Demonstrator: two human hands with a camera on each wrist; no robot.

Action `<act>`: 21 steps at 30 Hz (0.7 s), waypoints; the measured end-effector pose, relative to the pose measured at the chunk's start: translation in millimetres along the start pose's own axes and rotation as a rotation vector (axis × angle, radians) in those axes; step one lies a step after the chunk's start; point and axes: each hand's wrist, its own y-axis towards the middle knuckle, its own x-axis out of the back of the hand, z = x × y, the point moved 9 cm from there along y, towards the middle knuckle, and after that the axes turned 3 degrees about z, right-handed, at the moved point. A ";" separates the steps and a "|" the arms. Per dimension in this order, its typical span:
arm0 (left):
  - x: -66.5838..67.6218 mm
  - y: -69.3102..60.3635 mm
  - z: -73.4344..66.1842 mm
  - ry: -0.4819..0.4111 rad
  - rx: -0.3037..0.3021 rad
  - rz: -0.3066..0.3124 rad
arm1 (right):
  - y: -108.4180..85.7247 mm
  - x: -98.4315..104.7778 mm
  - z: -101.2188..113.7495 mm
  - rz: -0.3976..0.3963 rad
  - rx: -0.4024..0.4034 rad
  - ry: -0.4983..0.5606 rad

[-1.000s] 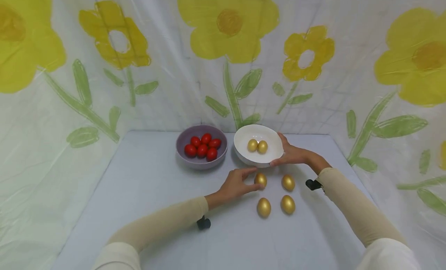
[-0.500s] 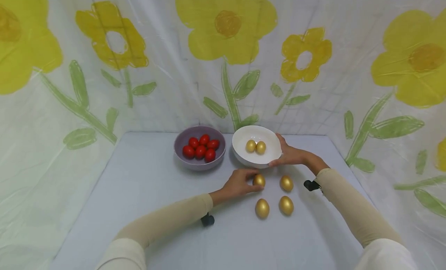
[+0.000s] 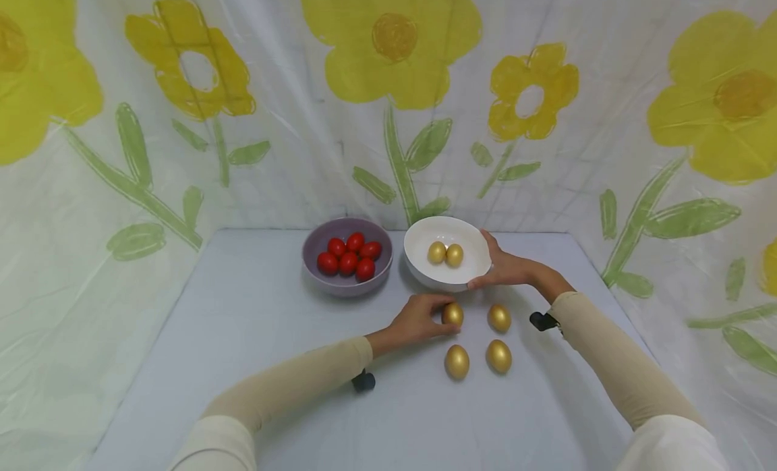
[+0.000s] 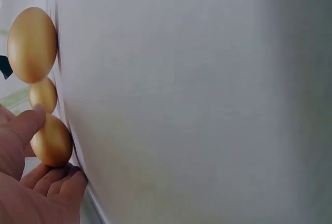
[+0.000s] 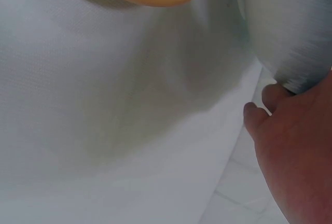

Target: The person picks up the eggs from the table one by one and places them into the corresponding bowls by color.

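Observation:
My left hand (image 3: 419,319) pinches a gold egg (image 3: 452,314) on the table just in front of the white bowl (image 3: 446,275). In the left wrist view the thumb and fingers lie on opposite sides of that gold egg (image 4: 53,143). At the bowl's right side, my right hand (image 3: 506,267) grips the rim, thumb toward the front. Two gold eggs (image 3: 437,252) lie together inside the bowl. Several more sit on the table: one gold egg (image 3: 500,318) to the right, and two nearer the front, including a gold egg (image 3: 457,362).
A purple bowl (image 3: 349,289) holding several red eggs (image 3: 349,263) stands left of the white bowl. Behind the pale table (image 3: 255,309) hangs a white curtain (image 3: 291,154) painted with yellow flowers.
My left hand has moved slightly right and its thumb and fingers have drawn in around the gold egg. The right hand stays on the white bowl. The head view shifts a little.

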 end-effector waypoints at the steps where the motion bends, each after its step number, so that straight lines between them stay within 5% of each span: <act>1: 0.4 0.0 -0.5 0.004 -0.003 0.000 | 0.2 0.1 0.3 -0.001 0.000 0.002; 7: 0.7 -0.1 -7.7 0.017 -0.047 0.015 | -0.2 -1.0 1.6 0.012 -0.010 0.009; 15: 4.0 -0.8 -37.3 -0.055 -0.087 0.087 | -0.9 1.2 1.0 0.010 -0.004 0.004; 21: 22.7 -1.9 -64.4 -0.166 -0.118 0.114 | -1.7 -0.2 0.7 0.031 0.005 0.011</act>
